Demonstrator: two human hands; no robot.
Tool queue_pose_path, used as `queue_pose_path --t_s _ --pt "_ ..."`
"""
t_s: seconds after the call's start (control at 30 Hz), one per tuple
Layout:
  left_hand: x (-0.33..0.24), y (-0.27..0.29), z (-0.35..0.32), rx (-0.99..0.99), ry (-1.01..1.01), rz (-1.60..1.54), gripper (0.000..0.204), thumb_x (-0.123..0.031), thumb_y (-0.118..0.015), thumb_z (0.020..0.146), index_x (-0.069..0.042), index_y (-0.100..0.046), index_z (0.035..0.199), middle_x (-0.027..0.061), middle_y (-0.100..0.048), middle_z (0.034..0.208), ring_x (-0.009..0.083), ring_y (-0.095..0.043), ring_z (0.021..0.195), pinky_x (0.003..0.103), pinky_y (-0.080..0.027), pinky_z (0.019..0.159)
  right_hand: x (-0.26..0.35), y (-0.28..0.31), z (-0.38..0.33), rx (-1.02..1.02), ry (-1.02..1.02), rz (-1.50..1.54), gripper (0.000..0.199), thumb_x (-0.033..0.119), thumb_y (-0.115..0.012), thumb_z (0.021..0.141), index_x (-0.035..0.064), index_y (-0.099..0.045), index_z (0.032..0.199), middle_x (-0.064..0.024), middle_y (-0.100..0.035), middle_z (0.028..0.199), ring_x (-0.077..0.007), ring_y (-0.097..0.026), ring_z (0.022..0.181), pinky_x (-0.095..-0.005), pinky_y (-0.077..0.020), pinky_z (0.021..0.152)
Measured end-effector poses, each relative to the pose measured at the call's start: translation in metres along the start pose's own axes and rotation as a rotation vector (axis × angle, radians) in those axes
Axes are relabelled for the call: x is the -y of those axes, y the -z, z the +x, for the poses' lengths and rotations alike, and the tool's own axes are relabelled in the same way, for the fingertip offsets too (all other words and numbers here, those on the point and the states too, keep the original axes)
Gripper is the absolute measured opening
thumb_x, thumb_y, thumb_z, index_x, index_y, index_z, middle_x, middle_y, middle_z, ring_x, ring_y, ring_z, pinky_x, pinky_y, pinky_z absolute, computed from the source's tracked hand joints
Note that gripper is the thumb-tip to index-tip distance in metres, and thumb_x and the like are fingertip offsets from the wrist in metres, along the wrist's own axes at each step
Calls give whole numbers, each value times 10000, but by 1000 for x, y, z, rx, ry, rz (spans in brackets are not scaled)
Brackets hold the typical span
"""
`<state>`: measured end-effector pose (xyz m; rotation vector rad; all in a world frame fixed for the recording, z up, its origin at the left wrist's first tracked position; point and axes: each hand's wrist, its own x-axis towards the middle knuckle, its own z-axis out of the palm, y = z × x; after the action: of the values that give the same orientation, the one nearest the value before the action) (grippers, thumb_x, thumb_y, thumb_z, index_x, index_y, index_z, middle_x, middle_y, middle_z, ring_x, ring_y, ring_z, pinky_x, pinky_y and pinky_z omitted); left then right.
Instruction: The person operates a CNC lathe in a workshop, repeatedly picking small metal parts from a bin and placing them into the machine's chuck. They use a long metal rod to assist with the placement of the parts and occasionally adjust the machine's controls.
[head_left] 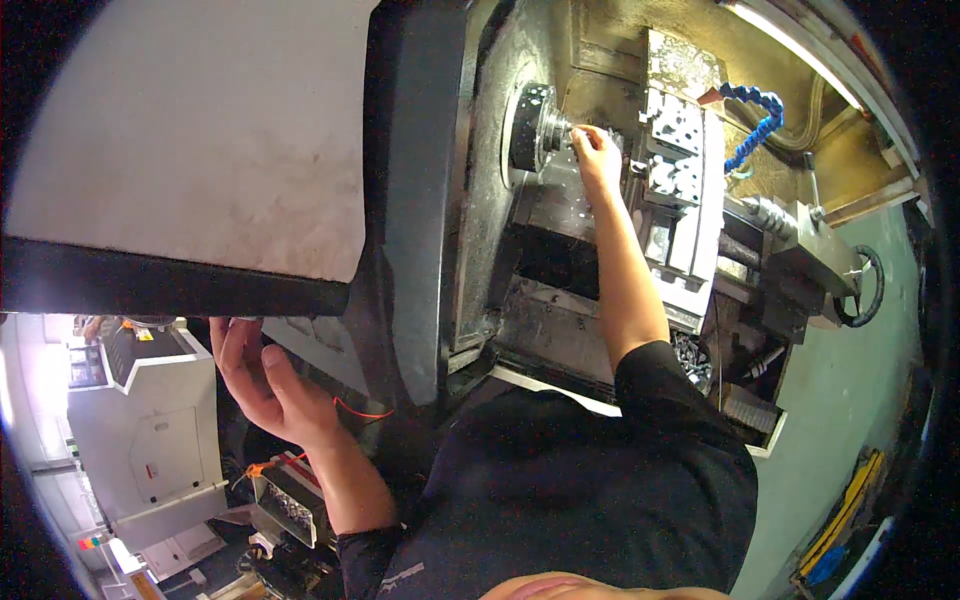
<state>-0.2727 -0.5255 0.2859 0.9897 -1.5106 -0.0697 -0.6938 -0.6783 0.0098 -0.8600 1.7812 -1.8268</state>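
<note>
My right hand (595, 155) reaches into the lathe, its fingers pinched together right at the front of the round dark chuck (531, 127). Whatever they pinch is too small and too covered to make out. A short bright metal nose (558, 132) sticks out of the chuck toward the fingertips. My left hand (265, 385) is raised by the lower edge of a big light grey machine panel (200, 130). Its thumb stands apart from the bent fingers, whose tips go out of sight behind the dark edge. I see nothing held in it.
Right of my right hand stand metal tool blocks (672, 180) on a slide. A blue segmented coolant hose (770, 120) curves above them. Farther right is the tailstock (800, 240) with a black handwheel (868, 287). Metal pieces (692, 358) lie below my right arm. Another white machine (150, 430) stands at the left.
</note>
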Motion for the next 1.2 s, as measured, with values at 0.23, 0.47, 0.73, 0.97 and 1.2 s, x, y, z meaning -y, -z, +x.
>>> queue_pose_path --t_s 0.23,0.47,0.73,0.97,1.2 --pt "0 1 1 28 -5 62 273 -149 -546 960 59 -618 1123 251 -496 1411 269 -571 1142 391 -483 956 5 11 -4 121 87 -72 266 248 -726 906 67 -732 1101 -51 -740 917 -132 -666 825 -281 -518 799" --pt "-1 4 -1 76 83 20 176 -75 -539 949 39 -638 1039 184 -599 1259 267 -497 1264 414 -398 1051 5 11 -1 127 146 -147 252 256 -716 915 58 -742 1070 -63 -738 885 -137 -674 805 -279 -521 780" --pt "-3 16 -2 187 -35 246 202 -120 -552 950 32 -632 1055 236 -471 1391 251 -591 1071 382 -489 911 22 14 -4 132 109 -251 266 298 -701 927 67 -753 1049 -83 -753 927 -162 -698 837 -304 -530 793" --pt "-26 -5 -13 143 -308 240 232 -120 -558 935 30 -653 1085 279 -401 1498 369 -564 1187 452 -483 990 22 16 -35 53 83 -332 440 281 -738 905 92 -640 1291 -63 -660 760 -125 -595 688 -304 -490 673" --pt "-38 9 -6 349 -218 106 256 -80 -587 891 32 -689 1098 251 -467 1476 318 -606 1145 417 -491 960 -7 13 -152 246 14 -379 430 304 -746 881 110 -656 1254 -170 -727 1065 -299 -708 919 -382 -547 834"
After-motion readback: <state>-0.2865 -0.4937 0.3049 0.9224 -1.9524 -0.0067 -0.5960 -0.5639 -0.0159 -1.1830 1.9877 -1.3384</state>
